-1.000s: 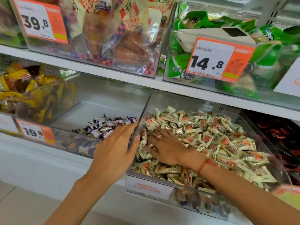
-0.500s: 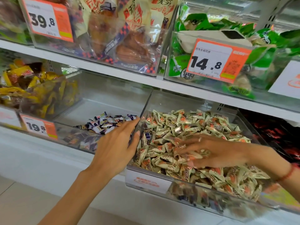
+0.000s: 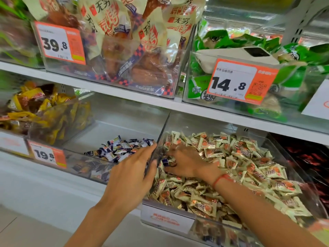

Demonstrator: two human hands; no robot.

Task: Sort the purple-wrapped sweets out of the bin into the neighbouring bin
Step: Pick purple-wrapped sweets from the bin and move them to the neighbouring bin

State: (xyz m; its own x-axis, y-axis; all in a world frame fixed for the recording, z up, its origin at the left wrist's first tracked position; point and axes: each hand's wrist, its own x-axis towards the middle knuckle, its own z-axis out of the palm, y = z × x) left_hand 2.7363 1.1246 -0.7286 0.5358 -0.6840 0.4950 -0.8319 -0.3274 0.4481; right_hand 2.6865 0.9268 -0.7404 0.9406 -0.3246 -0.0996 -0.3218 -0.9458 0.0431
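purple-wrapped sweet (image 3: 164, 160) sits at the left edge of the right bin (image 3: 302, 168), right against the clear wall between the two bins, half buried in the cream and orange sweets (image 3: 240, 163). right hand (image 3: 185, 164) has its fingers curled around it, looks like a pinch. left hand (image 3: 132, 172) is flat with fingers straight and together, resting against that wall on the side of the left bin (image 3: 114, 127), where the purple pile (image 3: 121, 148) already lies. i'd say get a firm pinch on just the purple one so no orange ones tag along, lift it clear over the wall, then drop it on the pile.
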